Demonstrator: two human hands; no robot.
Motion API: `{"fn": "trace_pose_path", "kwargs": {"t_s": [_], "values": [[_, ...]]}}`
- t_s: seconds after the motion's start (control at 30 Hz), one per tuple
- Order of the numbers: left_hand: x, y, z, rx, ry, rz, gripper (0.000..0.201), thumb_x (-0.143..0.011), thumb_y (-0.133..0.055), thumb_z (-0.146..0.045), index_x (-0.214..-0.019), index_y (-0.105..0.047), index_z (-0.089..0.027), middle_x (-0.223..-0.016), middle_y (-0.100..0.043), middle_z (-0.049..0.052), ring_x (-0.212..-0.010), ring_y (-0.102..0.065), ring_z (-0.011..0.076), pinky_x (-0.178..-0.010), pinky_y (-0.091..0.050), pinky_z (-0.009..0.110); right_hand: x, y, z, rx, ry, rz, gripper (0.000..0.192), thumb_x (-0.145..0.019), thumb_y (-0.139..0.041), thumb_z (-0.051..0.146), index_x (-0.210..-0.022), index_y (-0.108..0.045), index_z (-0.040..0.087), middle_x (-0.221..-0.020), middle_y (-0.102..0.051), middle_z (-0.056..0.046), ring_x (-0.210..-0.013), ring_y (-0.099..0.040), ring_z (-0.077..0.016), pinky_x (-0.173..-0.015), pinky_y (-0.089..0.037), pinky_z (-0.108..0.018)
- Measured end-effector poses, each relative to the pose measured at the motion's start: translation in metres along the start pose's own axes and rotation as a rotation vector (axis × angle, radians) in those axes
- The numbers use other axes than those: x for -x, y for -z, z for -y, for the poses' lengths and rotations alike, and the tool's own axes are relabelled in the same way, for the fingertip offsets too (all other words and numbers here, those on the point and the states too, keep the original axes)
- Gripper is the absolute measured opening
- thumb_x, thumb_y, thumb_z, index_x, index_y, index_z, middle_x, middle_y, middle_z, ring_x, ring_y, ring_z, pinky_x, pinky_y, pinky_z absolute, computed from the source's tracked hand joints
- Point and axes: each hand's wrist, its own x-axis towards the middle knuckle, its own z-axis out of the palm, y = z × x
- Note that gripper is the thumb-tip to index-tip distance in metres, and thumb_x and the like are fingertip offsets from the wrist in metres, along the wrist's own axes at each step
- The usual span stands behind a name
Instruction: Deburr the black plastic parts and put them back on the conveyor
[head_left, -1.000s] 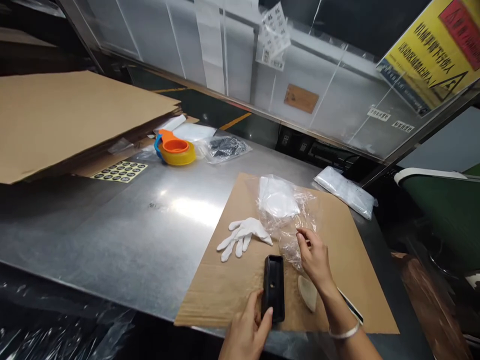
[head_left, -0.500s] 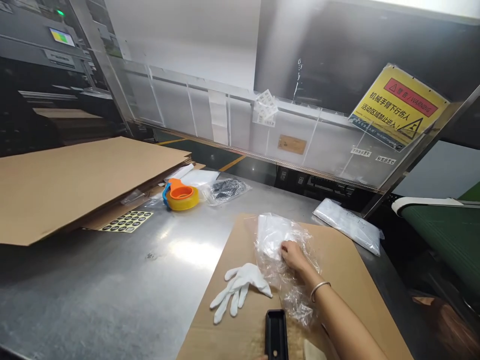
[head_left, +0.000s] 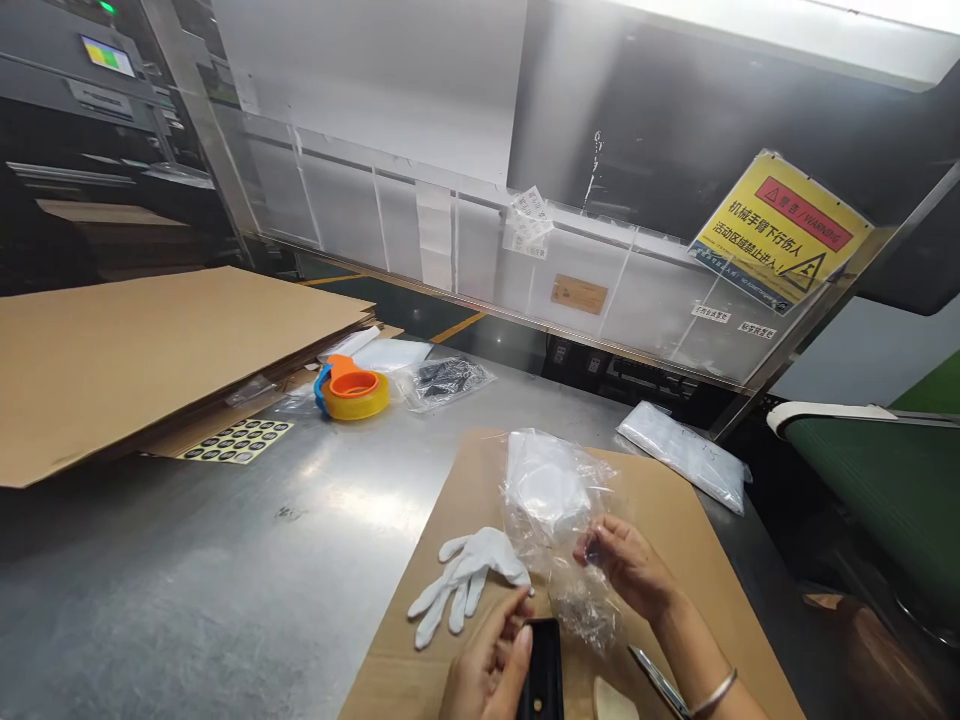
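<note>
My right hand pinches a small clear plastic piece over the cardboard. Just behind it lies a crumpled clear plastic bag with white contents. At the bottom, my left hand is half curled, thumb and forefinger apart; its thumb lies against the left edge of a long black tray-like case. Whether it grips the case is hard to see. A white glove is spread out beyond my left hand. Below my right wrist lie a slim metal tool and a pale, partly cut-off piece.
A cardboard sheet covers part of the metal table. Further back are an orange-and-yellow tape dispenser, a sticker sheet, a bagged dark item and a white packet. Stacked cardboard stands left; a green conveyor right.
My right hand has drawn back from the plastic bag toward me and now holds a small clear piece. My left hand has come into view beside the black case.
</note>
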Motion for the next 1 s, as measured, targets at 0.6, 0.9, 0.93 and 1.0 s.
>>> {"fn": "trace_pose_path", "kwargs": {"t_s": [0.6,0.9,0.93,1.0], "values": [[0.007,-0.004,-0.029,0.254,0.053,0.009,0.03,-0.08,-0.054,-0.045,-0.07,-0.054,-0.016,-0.061,-0.055,-0.002,-0.048,-0.047,0.0089,-0.046,-0.041,0.02,0.08,-0.051,-0.011,-0.394,-0.175,-0.064,0.052,-0.079,-0.048,0.06,-0.097,-0.063,0.013,-0.079,-0.068,-0.009,-0.068,-0.061,-0.0169,-0.065,-0.042,-0.029],[0.015,0.011,-0.016,-0.009,-0.003,-0.023,0.031,-0.081,-0.048,-0.046,-0.076,-0.056,-0.017,-0.068,-0.062,0.003,-0.053,-0.053,0.0142,-0.052,-0.044,0.027,0.094,-0.06,-0.023,-0.02,-0.108,-0.138,0.037,-0.07,-0.066,0.049,-0.07,-0.056,0.013,-0.057,-0.057,0.0,-0.049,-0.046,-0.0073,-0.049,-0.031,-0.02],[0.018,0.012,-0.014,-0.091,-0.078,-0.099,0.028,-0.08,-0.051,-0.044,-0.082,-0.057,-0.017,-0.077,-0.064,0.006,-0.065,-0.058,0.018,-0.06,-0.046,0.03,0.095,-0.061,-0.024,0.002,-0.094,-0.157,0.037,-0.07,-0.067,0.049,-0.067,-0.054,0.014,-0.054,-0.054,0.002,-0.048,-0.044,-0.0069,-0.048,-0.03,-0.02],[0.026,0.015,-0.011,-0.285,-0.304,-0.337,0.026,-0.077,-0.058,-0.039,-0.093,-0.058,-0.018,-0.094,-0.061,0.009,-0.092,-0.055,0.025,-0.081,-0.042,0.039,0.097,-0.062,-0.023,0.048,-0.066,-0.19,0.038,-0.069,-0.067,0.049,-0.062,-0.049,0.016,-0.051,-0.048,0.005,-0.047,-0.039,-0.0062,-0.047,-0.027,-0.02]]}}
